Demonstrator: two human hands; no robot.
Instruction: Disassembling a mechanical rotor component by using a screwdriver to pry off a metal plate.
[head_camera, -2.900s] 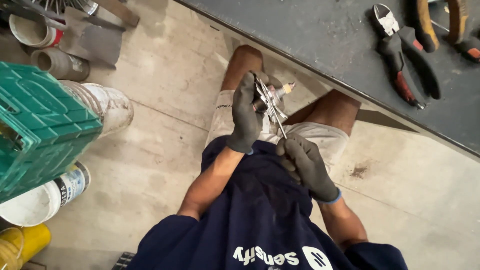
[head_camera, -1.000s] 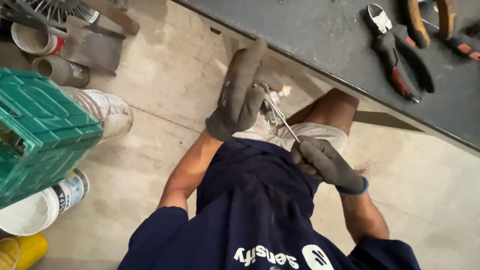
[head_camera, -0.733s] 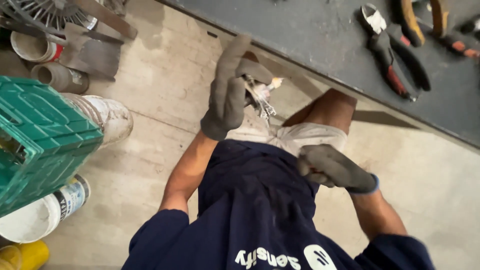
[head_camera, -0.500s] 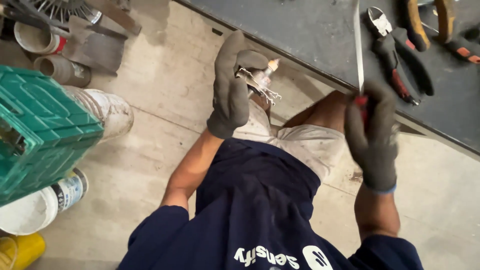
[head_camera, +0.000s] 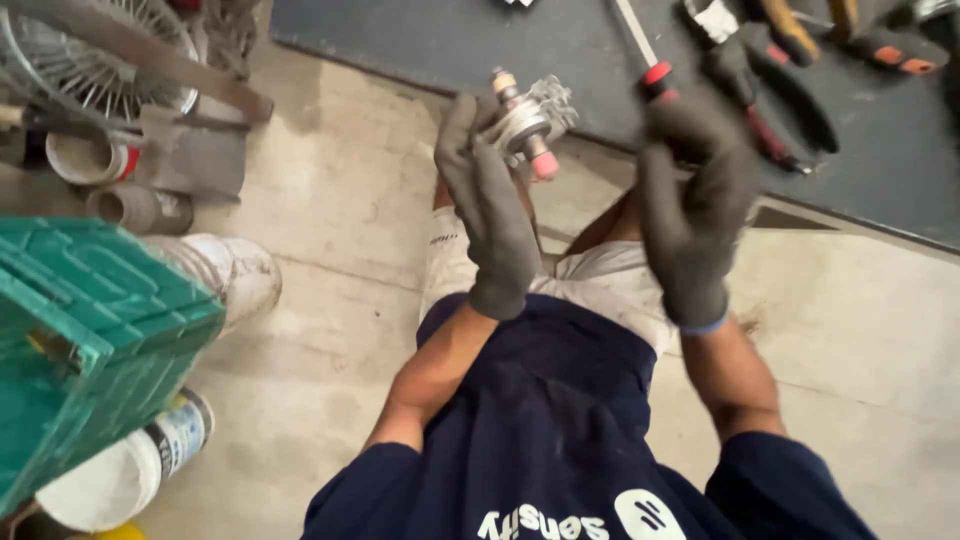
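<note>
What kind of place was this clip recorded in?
Probably a small repair workshop, worked at floor level. Pliers and other hand tools lie on a dark mat, a wire fan guard and paint tubs crowd the concrete floor, and the gloved left hand holds a small metal part.

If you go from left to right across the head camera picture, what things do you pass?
Green plastic crate → white plastic bucket → left hand in a grey glove → small metal part with pink ends → red-handled screwdriver → right hand in a grey glove → red-and-black pliers.
</note>
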